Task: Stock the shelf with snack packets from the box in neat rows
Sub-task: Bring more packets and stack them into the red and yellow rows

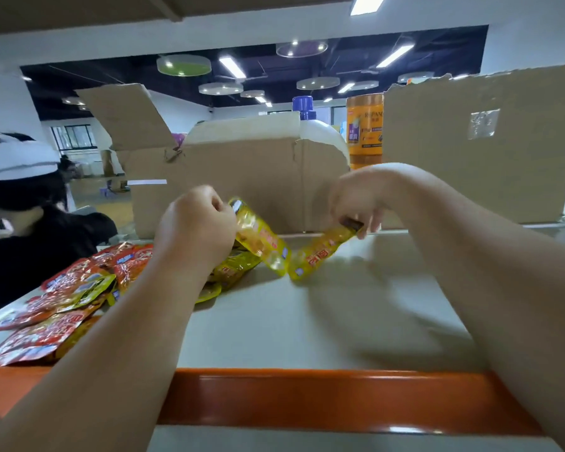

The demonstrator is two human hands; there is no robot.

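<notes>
My left hand (196, 226) is closed around the top of a yellow snack packet (261, 239) that slants down onto the pale shelf board (307, 321). My right hand (356, 197) pinches the upper end of a second yellow packet (317, 252), whose lower end touches the first packet's bottom on the shelf. More yellow packets (232, 267) lie under my left wrist. A spread of red packets (69, 295) covers the shelf's left part. An open cardboard box (235, 181) stands at the back of the shelf behind my hands.
An orange beam (307, 396) runs along the shelf's front edge. A second cardboard box (477, 148) stands at the back right. A white jug with a blue cap (320, 132) and an orange canister (364, 132) stand behind the boxes. A person in a white cap (17, 197) is at far left.
</notes>
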